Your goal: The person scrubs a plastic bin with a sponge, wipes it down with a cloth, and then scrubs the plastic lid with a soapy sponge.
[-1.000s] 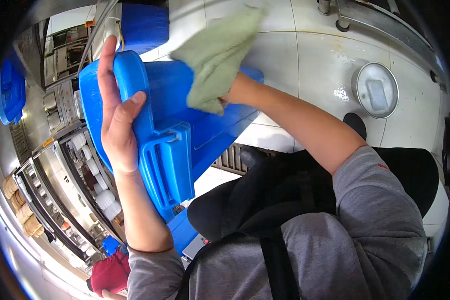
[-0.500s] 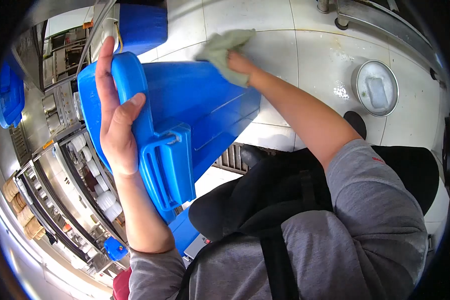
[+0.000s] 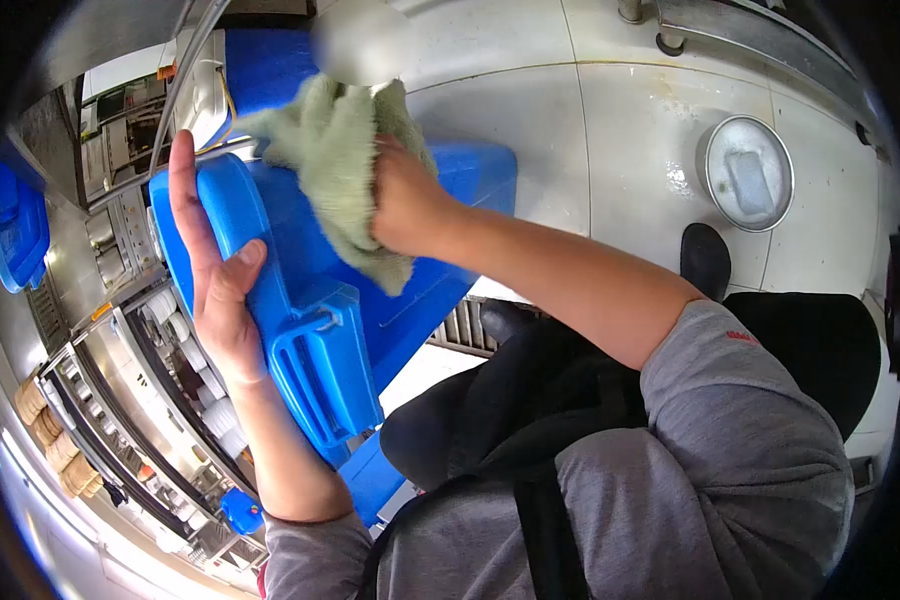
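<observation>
At far left I see white bowls (image 3: pixel 220 400) on shelves. Next, the left hand (image 3: pixel 228 318) grasps the rim of the blue bin (image 3: pixel 410 310). The right hand (image 3: pixel 410 205) clenches the green cloth (image 3: pixel 332 150) over the bin's upper edge; I can't tell whether they touch. Rightward, a metal basin (image 3: pixel 717 168) stands on the tiled floor (image 3: pixel 610 150). Red sleeve lettering (image 3: pixel 741 337) is illegible.

Bin (image 3: pixel 400 315) blocking left, open floor (image 3: pixel 545 150), bowl (image 3: pixel 750 180) right
</observation>
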`<act>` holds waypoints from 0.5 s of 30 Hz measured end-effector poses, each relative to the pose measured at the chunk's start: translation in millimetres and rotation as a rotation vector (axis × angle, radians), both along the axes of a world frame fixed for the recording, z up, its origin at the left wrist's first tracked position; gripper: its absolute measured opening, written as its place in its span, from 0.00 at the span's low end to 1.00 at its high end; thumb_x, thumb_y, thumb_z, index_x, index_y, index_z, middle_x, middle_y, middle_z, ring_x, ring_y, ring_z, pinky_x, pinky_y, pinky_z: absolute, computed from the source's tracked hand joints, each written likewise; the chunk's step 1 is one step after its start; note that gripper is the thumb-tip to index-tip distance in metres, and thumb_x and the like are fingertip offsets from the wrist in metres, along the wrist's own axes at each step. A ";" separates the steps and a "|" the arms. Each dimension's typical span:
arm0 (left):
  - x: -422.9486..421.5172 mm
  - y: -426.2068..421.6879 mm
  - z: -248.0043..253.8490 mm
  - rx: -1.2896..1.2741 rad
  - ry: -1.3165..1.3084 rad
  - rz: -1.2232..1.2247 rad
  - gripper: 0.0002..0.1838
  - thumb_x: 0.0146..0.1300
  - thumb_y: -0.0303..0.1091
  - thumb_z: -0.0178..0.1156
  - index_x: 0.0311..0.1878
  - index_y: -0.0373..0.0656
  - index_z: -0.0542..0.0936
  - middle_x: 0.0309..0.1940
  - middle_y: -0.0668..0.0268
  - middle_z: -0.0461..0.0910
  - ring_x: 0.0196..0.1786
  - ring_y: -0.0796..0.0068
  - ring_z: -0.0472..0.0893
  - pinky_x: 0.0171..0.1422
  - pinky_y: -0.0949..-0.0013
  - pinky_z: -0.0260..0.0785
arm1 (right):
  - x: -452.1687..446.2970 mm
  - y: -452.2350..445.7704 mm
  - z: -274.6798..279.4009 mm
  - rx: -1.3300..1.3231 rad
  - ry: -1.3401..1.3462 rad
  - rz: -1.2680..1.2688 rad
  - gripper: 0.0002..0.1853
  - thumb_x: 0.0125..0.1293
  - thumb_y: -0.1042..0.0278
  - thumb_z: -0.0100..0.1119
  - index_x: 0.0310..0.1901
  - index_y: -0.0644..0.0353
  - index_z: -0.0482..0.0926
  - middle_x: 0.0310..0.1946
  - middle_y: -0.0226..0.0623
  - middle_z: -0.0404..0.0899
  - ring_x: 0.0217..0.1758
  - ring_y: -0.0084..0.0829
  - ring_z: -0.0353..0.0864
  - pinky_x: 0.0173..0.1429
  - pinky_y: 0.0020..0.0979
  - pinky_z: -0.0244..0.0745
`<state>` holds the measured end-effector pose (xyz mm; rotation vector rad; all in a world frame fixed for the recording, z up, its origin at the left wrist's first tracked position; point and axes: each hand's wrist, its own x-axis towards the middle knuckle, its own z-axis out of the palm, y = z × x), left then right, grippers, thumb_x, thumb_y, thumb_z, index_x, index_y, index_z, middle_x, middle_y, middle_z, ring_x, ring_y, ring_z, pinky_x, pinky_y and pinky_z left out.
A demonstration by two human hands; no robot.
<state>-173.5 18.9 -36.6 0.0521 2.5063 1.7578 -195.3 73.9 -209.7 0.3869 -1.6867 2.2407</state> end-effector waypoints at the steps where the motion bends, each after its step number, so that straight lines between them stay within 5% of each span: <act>1: 1.1 1.3 0.6 0.010 -0.007 -0.002 0.52 0.47 0.28 0.58 0.79 0.43 0.48 0.71 0.62 0.59 0.64 0.70 0.67 0.73 0.70 0.53 | 5.1 -1.0 -11.5 -0.102 -0.024 0.010 0.16 0.61 0.68 0.62 0.50 0.62 0.80 0.52 0.48 0.80 0.58 0.45 0.77 0.62 0.42 0.70; 6: -2.4 -1.4 1.1 -0.055 0.038 -0.034 0.51 0.48 0.28 0.57 0.78 0.43 0.49 0.69 0.62 0.60 0.63 0.69 0.68 0.73 0.70 0.54 | 13.8 23.6 -90.0 0.007 -0.131 0.177 0.21 0.61 0.63 0.65 0.54 0.60 0.77 0.54 0.44 0.80 0.57 0.40 0.77 0.63 0.38 0.70; 9: -0.4 2.7 2.5 -0.090 0.057 -0.041 0.50 0.48 0.29 0.57 0.78 0.42 0.49 0.69 0.61 0.60 0.63 0.69 0.68 0.72 0.70 0.54 | 15.4 26.2 -94.3 0.013 -0.281 0.251 0.21 0.60 0.65 0.64 0.54 0.61 0.76 0.53 0.45 0.79 0.57 0.43 0.77 0.63 0.39 0.70; 12: 2.3 10.6 3.0 -0.075 0.034 -0.016 0.50 0.48 0.28 0.57 0.78 0.42 0.50 0.69 0.61 0.61 0.62 0.70 0.69 0.71 0.70 0.55 | 16.7 18.6 -38.3 0.188 -0.191 0.057 0.18 0.57 0.74 0.57 0.52 0.61 0.77 0.52 0.50 0.78 0.57 0.50 0.75 0.62 0.42 0.70; 13: 3.0 11.6 2.8 -0.056 0.029 -0.012 0.50 0.48 0.28 0.56 0.78 0.41 0.50 0.69 0.61 0.61 0.61 0.71 0.69 0.71 0.71 0.55 | 5.4 10.3 -44.5 0.259 0.147 -0.005 0.19 0.57 0.72 0.59 0.53 0.60 0.77 0.52 0.50 0.77 0.57 0.49 0.75 0.62 0.43 0.69; 15: 2.1 8.6 2.6 -0.049 0.015 -0.012 0.49 0.48 0.28 0.56 0.78 0.41 0.51 0.69 0.61 0.60 0.61 0.71 0.69 0.71 0.71 0.56 | 5.0 15.0 -63.6 0.458 -0.018 0.195 0.19 0.58 0.69 0.61 0.52 0.60 0.77 0.51 0.48 0.78 0.57 0.46 0.76 0.61 0.41 0.70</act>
